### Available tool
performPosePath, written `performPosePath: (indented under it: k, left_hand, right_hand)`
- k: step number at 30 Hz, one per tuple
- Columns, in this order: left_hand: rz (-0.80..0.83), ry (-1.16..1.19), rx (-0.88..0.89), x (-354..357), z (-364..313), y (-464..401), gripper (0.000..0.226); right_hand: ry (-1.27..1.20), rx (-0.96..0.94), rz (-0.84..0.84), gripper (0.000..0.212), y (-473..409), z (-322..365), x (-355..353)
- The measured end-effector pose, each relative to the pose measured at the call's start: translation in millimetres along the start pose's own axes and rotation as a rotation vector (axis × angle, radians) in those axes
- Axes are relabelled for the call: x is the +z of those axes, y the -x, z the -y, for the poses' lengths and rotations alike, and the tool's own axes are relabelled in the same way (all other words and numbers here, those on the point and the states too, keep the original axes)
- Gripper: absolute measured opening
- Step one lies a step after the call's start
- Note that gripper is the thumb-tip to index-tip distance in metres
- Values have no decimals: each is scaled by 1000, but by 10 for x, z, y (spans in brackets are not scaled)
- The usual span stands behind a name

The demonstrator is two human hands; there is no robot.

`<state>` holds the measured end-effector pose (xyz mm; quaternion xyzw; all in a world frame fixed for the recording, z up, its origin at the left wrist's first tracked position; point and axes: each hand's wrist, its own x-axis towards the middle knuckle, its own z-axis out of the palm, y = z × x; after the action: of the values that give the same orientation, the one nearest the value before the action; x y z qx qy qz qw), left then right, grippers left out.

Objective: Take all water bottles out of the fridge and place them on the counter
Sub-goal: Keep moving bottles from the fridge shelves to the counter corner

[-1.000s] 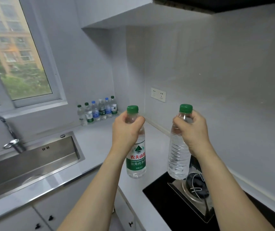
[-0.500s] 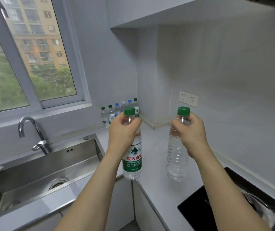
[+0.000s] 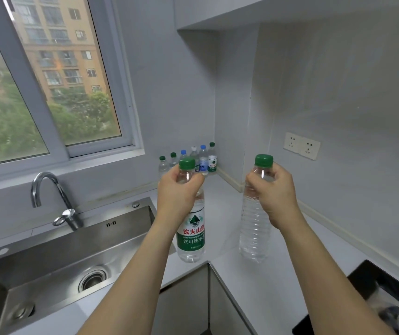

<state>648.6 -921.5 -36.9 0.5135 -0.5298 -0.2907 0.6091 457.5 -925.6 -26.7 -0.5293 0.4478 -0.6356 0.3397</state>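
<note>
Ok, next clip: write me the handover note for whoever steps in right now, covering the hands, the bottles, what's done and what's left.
Left hand grips the labelled bottle just below its green cap.
Right hand grips the unlabelled bottle the same way.
Both bottles hang upright above the counter, not yet set down.
Done: six bottles in a row stand in the back corner under the window.
Left: set these two down. The fridge is out of view, so any remaining bottles cannot be told.

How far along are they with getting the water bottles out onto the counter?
Done: six bottles already stand in a row in the counter's back corner. In hand: the left hand holds a labelled bottle and the right hand an unlabelled bottle, both above the counter, not yet set down. The fridge is out of view, so what remains is unknown.
</note>
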Motion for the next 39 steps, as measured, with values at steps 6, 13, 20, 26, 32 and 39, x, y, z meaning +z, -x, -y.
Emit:
performPosePath:
  k: [6, 13, 20, 26, 32, 39]
  left_hand:
    - [10, -5, 0, 36, 232, -523, 17]
    - [18, 34, -30, 262, 490, -1217, 17]
    - [39, 41, -88, 534, 790, -1864, 19]
    - [9, 66, -76, 641, 934, -2333, 11]
    - [17, 35, -62, 657, 1062, -2695, 10]
    - [82, -9, -39, 737, 1371, -3102, 5]
  right_hand:
    - [2, 19, -3, 10, -478, -223, 278]
    - [-10, 53, -22, 10, -1154, -488, 459]
    - [44, 80, -23, 6, -1807, -831, 565]
    - [91, 91, -27, 5, -2286, -1087, 662]
    - [87, 87, -18, 7, -2555, -1250, 813]
    - [111, 131, -40, 13, -2833, -1518, 1016]
